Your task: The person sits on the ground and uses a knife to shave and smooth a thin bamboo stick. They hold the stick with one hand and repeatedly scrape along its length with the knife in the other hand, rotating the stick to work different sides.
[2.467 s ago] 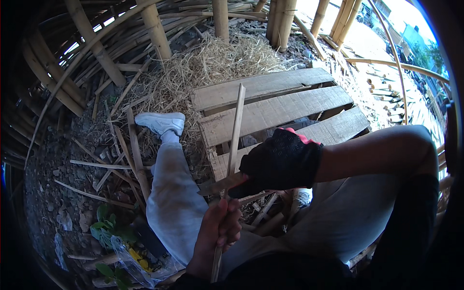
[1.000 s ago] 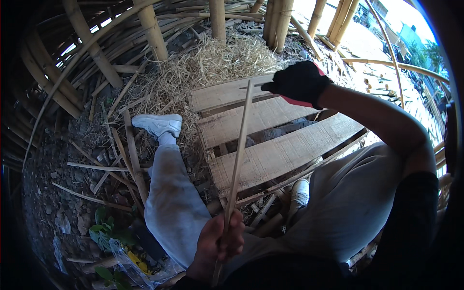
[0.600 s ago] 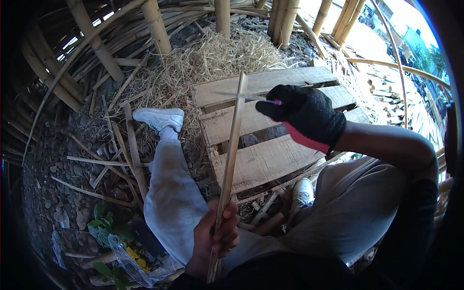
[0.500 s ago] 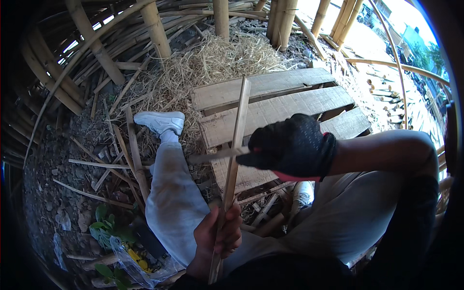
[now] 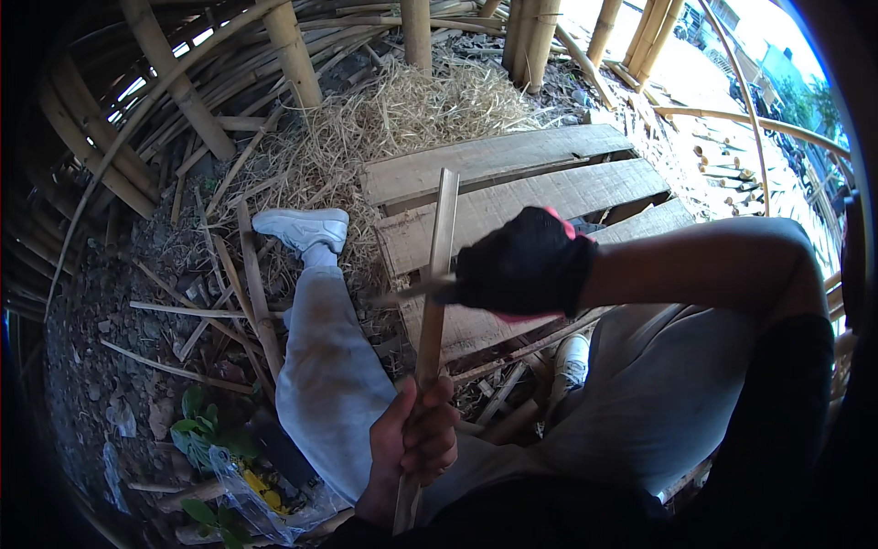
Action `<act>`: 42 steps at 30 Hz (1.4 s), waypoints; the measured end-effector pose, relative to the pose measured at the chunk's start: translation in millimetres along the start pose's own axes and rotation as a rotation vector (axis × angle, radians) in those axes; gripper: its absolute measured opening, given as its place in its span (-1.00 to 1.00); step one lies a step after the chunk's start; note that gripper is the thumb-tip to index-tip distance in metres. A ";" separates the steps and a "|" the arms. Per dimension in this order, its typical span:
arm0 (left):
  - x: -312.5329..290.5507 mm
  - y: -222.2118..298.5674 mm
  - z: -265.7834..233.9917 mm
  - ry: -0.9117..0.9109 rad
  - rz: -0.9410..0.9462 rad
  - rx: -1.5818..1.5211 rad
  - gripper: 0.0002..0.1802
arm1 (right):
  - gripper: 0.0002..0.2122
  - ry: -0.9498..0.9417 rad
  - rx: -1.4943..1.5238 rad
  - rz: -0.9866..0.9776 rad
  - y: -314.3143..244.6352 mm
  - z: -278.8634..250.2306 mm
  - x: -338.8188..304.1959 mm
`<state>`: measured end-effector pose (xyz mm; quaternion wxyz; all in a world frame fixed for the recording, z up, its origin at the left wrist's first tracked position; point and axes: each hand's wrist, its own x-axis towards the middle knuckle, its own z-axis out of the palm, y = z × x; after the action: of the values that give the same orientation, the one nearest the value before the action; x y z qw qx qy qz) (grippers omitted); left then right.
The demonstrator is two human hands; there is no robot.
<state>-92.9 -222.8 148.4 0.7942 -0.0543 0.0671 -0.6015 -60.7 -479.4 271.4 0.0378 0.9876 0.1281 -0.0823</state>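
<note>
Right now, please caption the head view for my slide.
Bare left hand grips a bamboo strip; gloved right hand holds a knife across it, near a slatted wooden pallet.

Knife blade blurred; handle hidden in gloved right hand.

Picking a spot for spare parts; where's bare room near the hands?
Wooden pallet: far slat, bordered by straw; middle slat right of the held strip, beyond the gloved right hand. Crowded: around the blade; ground left of the left leg, littered with loose strips.
</note>
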 end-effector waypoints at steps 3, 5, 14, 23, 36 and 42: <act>1.6 -3.2 -1.6 0.076 -0.046 0.056 -0.61 | -0.60 -0.050 -0.178 0.216 57.0 -12.3 19.0; 3.1 -4.6 -2.8 0.095 -0.053 0.069 -0.61 | -0.58 0.032 -0.143 0.166 58.0 -3.6 14.9; -3.5 -2.3 3.1 -0.017 0.043 -0.051 -0.60 | -0.65 0.284 -0.047 -0.133 37.7 19.3 7.7; -2.7 -4.7 1.5 0.015 0.009 -0.035 -0.60 | -0.51 -0.008 0.024 -0.026 26.3 -10.9 7.2; 1.0 3.9 -0.5 -0.051 -0.014 -0.059 -0.62 | -0.56 -0.092 0.071 -0.057 5.2 -12.4 0.9; -5.4 2.6 4.5 -0.075 -0.008 0.005 -0.61 | -0.50 -0.003 0.030 -0.120 -14.2 -17.1 -5.4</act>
<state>-91.1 -216.9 152.6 0.7939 -0.0750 0.0357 -0.6023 -66.9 -465.5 288.4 0.0183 0.9785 0.1859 -0.0878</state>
